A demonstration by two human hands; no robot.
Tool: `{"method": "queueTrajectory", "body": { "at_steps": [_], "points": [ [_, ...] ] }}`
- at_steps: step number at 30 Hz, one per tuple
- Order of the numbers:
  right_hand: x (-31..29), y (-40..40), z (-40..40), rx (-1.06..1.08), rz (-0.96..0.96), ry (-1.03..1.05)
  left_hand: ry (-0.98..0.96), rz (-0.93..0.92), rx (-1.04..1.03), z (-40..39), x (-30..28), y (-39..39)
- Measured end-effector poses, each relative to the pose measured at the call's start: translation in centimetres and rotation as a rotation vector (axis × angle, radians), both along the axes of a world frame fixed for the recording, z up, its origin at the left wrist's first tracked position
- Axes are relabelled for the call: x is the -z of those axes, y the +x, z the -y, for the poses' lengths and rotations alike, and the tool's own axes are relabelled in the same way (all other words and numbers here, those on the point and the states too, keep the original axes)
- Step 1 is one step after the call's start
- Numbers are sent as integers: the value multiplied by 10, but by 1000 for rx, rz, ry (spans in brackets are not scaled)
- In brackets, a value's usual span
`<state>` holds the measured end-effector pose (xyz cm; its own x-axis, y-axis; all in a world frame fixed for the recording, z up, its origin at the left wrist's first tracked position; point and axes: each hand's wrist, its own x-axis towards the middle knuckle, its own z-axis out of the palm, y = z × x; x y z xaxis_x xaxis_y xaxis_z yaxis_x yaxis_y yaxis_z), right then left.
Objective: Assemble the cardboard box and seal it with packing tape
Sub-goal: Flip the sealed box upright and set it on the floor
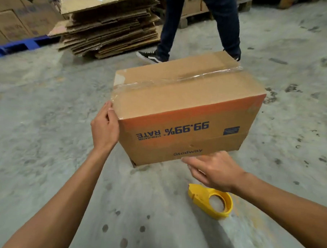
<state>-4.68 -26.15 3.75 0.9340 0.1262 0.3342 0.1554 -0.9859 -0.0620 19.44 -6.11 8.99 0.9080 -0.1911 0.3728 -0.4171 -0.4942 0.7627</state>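
Observation:
A brown cardboard box (187, 106) stands on the concrete floor, its print upside down. Clear packing tape (179, 79) runs along the top seam and folds over the left end. My left hand (105, 127) presses flat against the box's left end at the near corner, thumb on the tape end. My right hand (213, 169) hovers with fingers spread at the box's lower front edge, holding nothing. A yellow tape dispenser (210, 201) lies on the floor just below my right hand.
A stack of flattened cardboard (109, 26) sits at the back left beside a blue pallet (18, 46). A person's legs in dark jeans and black sneakers (198, 31) stand right behind the box. Wooden pallets with boxes (197, 11) are further back.

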Motion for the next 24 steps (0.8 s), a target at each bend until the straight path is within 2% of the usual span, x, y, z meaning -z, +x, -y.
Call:
{"method": "queueTrajectory", "body": {
  "at_steps": [3,5,9,13,15,24],
  "points": [
    [-51,34,22,-73,252,-15,119,-205,71,4,-20,28],
    [-78,62,43,3,299,-42,196,-324,127,10,-30,47],
    [-102,100,94,340,101,-9,231,-414,132,26,-39,59],
    [-100,107,140,549,-127,-24,229,-432,126,28,-30,59],
    [-99,112,159,647,-229,45,229,-418,137,28,-27,61],
    [-109,137,206,802,-285,348,151,-492,150,33,-34,61]
  ]
}}
